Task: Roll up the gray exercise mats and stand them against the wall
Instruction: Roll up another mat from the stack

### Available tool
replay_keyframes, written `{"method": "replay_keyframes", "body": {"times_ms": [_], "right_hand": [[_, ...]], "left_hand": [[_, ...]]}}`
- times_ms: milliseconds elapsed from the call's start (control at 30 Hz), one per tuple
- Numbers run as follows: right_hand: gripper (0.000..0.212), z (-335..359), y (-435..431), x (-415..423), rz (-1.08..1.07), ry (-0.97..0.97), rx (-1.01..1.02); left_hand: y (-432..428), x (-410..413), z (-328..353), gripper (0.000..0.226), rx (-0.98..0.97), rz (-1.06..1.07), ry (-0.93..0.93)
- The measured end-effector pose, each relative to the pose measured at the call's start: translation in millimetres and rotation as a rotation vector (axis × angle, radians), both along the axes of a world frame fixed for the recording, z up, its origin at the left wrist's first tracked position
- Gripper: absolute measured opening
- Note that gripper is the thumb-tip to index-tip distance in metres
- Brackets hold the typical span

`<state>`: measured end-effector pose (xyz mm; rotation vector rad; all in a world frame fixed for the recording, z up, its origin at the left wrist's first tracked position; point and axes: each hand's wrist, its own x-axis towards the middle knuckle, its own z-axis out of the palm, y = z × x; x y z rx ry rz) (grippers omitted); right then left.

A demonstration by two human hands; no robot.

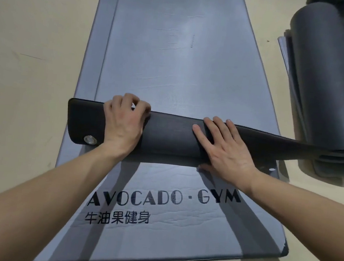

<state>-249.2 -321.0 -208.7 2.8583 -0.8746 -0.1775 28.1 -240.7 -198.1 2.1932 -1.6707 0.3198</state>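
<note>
On the folded mat end (166,138), left hand (122,125) curled over its far edge, right hand (226,149) spread flat on top

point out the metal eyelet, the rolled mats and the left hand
metal eyelet (90,139): head view, its shiny face
rolled mats (329,83): head view, side of the nearest roll
left hand (122,125): head view, back of the hand

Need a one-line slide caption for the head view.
Left hand grips and right hand presses the folded-over end of a gray mat atop a printed mat.
</note>
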Motion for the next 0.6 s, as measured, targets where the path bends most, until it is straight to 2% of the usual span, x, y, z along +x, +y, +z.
{"method": "replay_keyframes", "body": {"times_ms": [67, 167, 233, 333, 467, 600], "right_hand": [[0.122, -4, -15, 6, 0.007, 0.008, 0.12], [0.103, -9, -34, 16, 0.036, -0.041, 0.274], [0.094, -15, -41, 21, 0.056, -0.044, 0.357], [0.09, -22, -45, 20, 0.061, -0.025, 0.393], [0.091, -14, -43, 19, 0.071, 0.031, 0.21], [0.095, -6, -34, -1, -0.014, 0.038, 0.033]], "left_hand": [[7, -6, -8, 0.025, 0.048, -0.1, -0.021], [24, -5, -20, 0.087, 0.351, -0.221, -0.146], [29, 1, -30, 0.11, 0.528, -0.281, -0.214], [24, 6, -39, 0.1, 0.593, -0.325, -0.191], [18, 6, -30, 0.09, 0.614, -0.324, -0.083], [19, 9, -24, 0.087, 0.662, -0.28, -0.015]]}}
